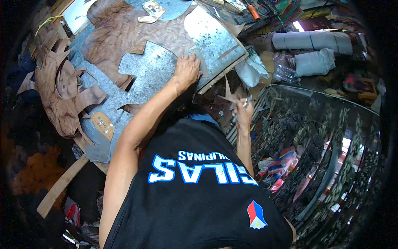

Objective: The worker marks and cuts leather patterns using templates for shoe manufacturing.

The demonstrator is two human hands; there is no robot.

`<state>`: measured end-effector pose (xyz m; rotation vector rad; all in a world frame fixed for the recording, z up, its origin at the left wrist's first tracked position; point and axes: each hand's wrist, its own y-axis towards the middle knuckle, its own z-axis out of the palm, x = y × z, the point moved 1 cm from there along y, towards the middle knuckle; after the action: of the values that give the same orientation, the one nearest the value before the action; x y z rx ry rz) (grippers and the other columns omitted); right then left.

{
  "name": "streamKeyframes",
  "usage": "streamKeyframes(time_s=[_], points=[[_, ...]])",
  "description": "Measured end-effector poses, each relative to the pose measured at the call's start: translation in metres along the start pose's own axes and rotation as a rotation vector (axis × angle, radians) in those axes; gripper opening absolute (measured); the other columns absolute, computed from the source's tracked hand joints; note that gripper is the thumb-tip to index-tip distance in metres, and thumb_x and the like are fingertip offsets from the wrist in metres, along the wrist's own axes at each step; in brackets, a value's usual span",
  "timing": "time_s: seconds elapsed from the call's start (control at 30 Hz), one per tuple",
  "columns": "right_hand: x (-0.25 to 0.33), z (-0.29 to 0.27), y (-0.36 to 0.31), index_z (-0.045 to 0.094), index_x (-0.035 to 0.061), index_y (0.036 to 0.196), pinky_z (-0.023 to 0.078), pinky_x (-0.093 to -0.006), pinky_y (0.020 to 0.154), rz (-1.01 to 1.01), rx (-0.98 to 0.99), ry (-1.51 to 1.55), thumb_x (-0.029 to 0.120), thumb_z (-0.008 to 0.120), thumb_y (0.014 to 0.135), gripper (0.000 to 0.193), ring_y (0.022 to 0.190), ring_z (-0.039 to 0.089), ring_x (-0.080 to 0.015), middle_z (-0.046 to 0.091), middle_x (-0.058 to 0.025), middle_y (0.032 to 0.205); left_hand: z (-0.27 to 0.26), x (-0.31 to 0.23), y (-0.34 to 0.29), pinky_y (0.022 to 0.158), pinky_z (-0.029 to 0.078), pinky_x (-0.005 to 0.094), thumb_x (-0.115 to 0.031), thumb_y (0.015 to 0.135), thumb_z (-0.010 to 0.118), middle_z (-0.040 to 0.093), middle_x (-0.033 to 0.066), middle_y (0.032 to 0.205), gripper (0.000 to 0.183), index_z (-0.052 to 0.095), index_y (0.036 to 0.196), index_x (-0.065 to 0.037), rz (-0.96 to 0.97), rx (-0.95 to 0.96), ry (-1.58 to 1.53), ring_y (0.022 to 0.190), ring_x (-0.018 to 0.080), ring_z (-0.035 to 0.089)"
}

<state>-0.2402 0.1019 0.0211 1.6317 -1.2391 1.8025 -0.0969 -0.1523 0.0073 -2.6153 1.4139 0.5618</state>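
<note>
My left hand [188, 69] lies palm down at the bench's right side, fingers stretched over the lower edge of a brown mottled leather hide [114, 39] and a small grey piece beside it. The hide has cut-out gaps that show the grey metal sheet [145, 66] under it. Off the bench's right edge, my right hand [243, 113] is closed around a thin pointed leather scrap [228, 90]. Something slim and silvery also shows at its fingers, too small to name. Tan and grey pattern pieces [102, 125] lie at the bench's lower left.
Cut leather offcuts [62, 83] drape over the bench's left edge. Cream pattern pieces [152, 10] lie at the far side. White wrapped rolls [313, 42], plastic bags [251, 69] and an orange-handled tool [253, 12] are to the right. Hanging bundles of dark strips [315, 124] fill the lower right.
</note>
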Motion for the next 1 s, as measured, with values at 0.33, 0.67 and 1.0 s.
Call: streamKeyframes(time_s=[0.33, 0.67, 1.0], points=[[0.024, 0.063, 0.035, 0.064, -0.0015, 0.118, 0.053, -0.0396, 0.074, -0.571, 0.072, -0.652, 0.018, 0.062, 0.088, 0.036, 0.084, 0.069, -0.0311, 0.071, -0.0202, 0.095, 0.013, 0.021, -0.053, 0.105, 0.036, 0.0525, -0.029, 0.090, 0.065, 0.051, 0.0173, 0.139, 0.042, 0.060, 0.123, -0.005, 0.045, -0.273, -0.111, 0.129, 0.0390, 0.045], [0.052, 0.157, 0.101, 0.063, -0.0016, 0.098, 0.053, -0.0440, 0.065, -0.368, 0.346, -0.879, 0.017, 0.060, 0.085, 0.023, 0.069, 0.066, -0.0344, 0.066, -0.0189, 0.072, 0.021, 0.009, -0.062, 0.110, 0.029, 0.0533, -0.029, 0.088, 0.068, 0.052, 0.0155, 0.140, 0.042, 0.063, 0.121, -0.004, -0.056, -0.286, -0.211, 0.133, 0.0386, 0.043], [0.088, 0.147, 0.164, 0.064, 0.0016, 0.088, 0.044, -0.0332, 0.050, 0.032, 0.737, -0.679, 0.023, 0.069, 0.083, 0.023, 0.054, 0.055, -0.0150, 0.060, -0.0033, 0.063, 0.011, 0.004, -0.061, 0.112, 0.028, 0.0525, -0.028, 0.086, 0.068, 0.052, 0.0127, 0.141, 0.041, 0.063, 0.120, -0.004, -0.133, -0.222, -0.157, 0.135, 0.0358, 0.041]])
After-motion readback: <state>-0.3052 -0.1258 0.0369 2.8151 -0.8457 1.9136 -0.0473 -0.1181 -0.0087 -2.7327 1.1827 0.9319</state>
